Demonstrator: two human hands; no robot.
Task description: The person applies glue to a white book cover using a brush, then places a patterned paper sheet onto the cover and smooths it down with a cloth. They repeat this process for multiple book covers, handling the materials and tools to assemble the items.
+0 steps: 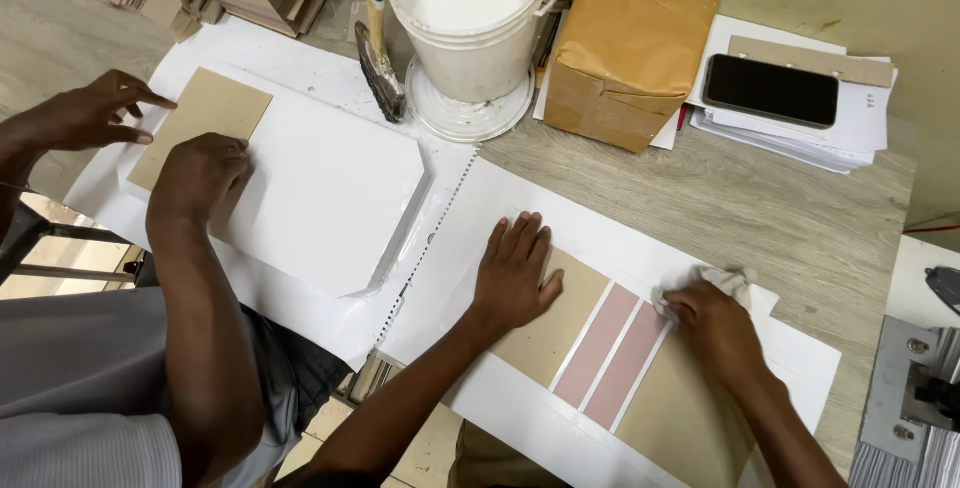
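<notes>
My left hand (515,273) lies flat, fingers spread, on the left tan board panel (550,333). Two pink strips (610,353) lie between that panel and a second tan panel (680,418), all on a white sheet (610,233). My right hand (715,328) is closed on a crumpled white cloth (735,283) and presses it at the upper end of the right pink strip.
At the left, a co-worker's two hands (195,173) rest on a tan board (205,108) on a folded white sheet (330,198). Behind are a white bucket of white liquid (470,18), a brush (380,63), a brown paper package (630,38) and a black phone (770,90) on papers. Metal equipment (915,388) stands at the right edge.
</notes>
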